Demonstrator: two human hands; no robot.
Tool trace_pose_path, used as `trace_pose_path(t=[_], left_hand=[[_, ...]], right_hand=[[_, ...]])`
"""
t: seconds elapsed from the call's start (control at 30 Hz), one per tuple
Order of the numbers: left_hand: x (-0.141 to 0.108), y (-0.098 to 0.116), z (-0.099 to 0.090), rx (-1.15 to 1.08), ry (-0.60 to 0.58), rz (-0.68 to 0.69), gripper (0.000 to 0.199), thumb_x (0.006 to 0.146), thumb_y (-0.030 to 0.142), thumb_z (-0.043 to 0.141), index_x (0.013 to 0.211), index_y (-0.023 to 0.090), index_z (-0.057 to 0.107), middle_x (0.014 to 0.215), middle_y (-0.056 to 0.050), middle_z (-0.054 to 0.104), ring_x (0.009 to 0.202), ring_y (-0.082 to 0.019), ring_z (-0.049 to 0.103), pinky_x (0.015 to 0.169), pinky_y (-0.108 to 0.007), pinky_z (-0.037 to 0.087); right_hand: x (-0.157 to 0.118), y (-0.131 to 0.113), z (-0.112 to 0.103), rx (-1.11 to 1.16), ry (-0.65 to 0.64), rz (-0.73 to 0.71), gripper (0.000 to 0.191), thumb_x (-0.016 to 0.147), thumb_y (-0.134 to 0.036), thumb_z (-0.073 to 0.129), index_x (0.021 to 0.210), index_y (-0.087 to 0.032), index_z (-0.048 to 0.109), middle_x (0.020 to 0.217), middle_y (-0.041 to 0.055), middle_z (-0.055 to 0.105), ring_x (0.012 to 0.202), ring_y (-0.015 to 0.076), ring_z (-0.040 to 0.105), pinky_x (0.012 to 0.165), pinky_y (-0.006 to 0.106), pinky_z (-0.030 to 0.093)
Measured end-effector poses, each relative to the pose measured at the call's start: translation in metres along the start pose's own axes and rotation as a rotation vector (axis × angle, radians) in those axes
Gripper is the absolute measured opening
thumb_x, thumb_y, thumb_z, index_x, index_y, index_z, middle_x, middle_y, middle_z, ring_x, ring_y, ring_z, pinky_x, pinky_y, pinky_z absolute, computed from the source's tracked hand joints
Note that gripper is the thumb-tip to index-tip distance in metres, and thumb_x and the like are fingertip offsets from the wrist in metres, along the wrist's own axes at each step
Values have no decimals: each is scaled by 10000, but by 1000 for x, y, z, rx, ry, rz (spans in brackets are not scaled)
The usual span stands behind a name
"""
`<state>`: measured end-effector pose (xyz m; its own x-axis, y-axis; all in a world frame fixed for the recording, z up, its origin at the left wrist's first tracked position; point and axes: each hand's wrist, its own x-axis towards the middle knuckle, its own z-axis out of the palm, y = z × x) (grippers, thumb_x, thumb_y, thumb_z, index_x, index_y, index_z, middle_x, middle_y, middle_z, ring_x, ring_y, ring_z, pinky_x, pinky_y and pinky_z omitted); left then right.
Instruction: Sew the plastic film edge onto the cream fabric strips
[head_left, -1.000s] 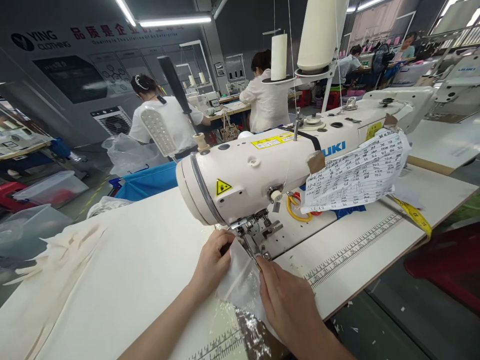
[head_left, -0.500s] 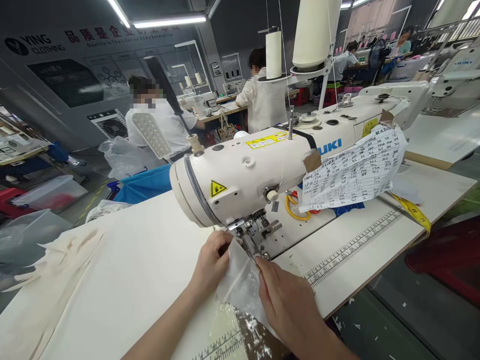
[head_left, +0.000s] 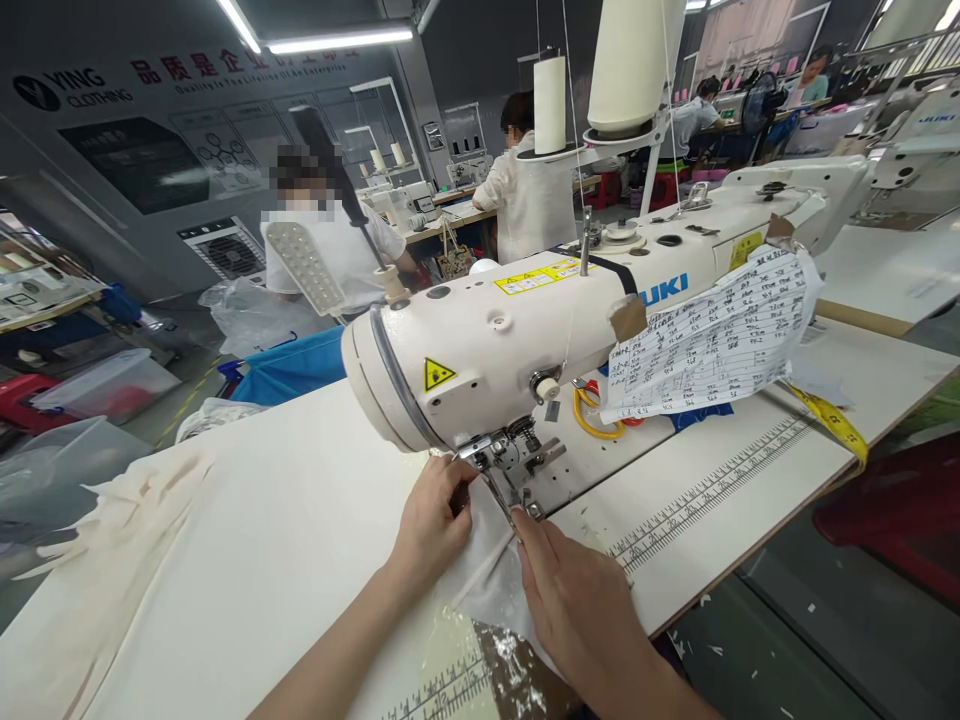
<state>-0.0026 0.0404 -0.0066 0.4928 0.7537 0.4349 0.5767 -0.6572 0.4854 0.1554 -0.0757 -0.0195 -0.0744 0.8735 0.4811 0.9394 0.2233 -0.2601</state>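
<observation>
A white sewing machine [head_left: 465, 340] with a JUKI label stands before me, its presser foot area low at the front. Under it lies a piece of thin white fabric [head_left: 491, 585] with a raised seam or fold along it. My left hand [head_left: 435, 515] is closed on the fabric's left edge, right beside the needle area; its fingertips are partly hidden. In my right hand [head_left: 577, 600] are slim metal tweezers [head_left: 501, 500], their tips pointing toward the presser foot. The right fingers also rest close against the fabric, and the needle itself is hard to make out.
Cream fabric pieces [head_left: 112, 540] lie at the table's left. Yellow-handled scissors [head_left: 596, 412], a handwritten paper sheet [head_left: 705, 340] and a yellow tape measure [head_left: 832, 425] are on the right. Thread cones [head_left: 622, 80] stand above the machine. Several people work behind.
My left hand has shifted slightly right over the fabric, covering more of it. The fabric lies lower and flatter between my hands. My right hand with the tweezers is nearly unmoved.
</observation>
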Motion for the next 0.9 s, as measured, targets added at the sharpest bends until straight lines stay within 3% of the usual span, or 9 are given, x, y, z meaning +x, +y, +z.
trace_pose_path(t=[0.37,0.47,0.63,0.73,0.9], left_hand=[[-1,-1,-5,-76,-14,-82,153,871,211,474,759,208,578,815,-25,636,768,-175,590,667,-291,488],[-2,-1,-3,-26,16,3,157,869,160,464,751,206,557,807,-28,629,767,-175,583,654,-291,490],[-1,-1,-3,115,82,297,260,840,15,394,855,191,585,853,-59,643,817,-195,572,685,-323,513],[0,2,-6,167,21,399,294,860,3,383,935,169,613,903,-85,647,852,-205,563,724,-342,533],[-2,9,-19,182,-171,389,313,891,44,392,1052,153,637,1014,-121,631,954,-228,556,792,-367,556]], right_hand=[[0,-1,-5,36,-50,28,344,906,-98,491,1241,-103,570,896,63,742,675,174,708,517,270,468],[2,-1,-5,24,-49,30,340,902,-98,517,1237,-109,573,893,60,745,677,171,710,506,259,460],[5,-2,-2,-3,-30,18,352,861,-75,545,1209,-95,597,885,69,751,669,178,717,495,254,479],[5,-4,0,-24,-11,14,347,866,-70,518,1203,-91,600,875,78,752,659,184,716,496,256,487],[-16,-3,-10,5,34,29,314,906,-86,434,1190,-86,566,862,88,759,608,207,721,467,287,506]])
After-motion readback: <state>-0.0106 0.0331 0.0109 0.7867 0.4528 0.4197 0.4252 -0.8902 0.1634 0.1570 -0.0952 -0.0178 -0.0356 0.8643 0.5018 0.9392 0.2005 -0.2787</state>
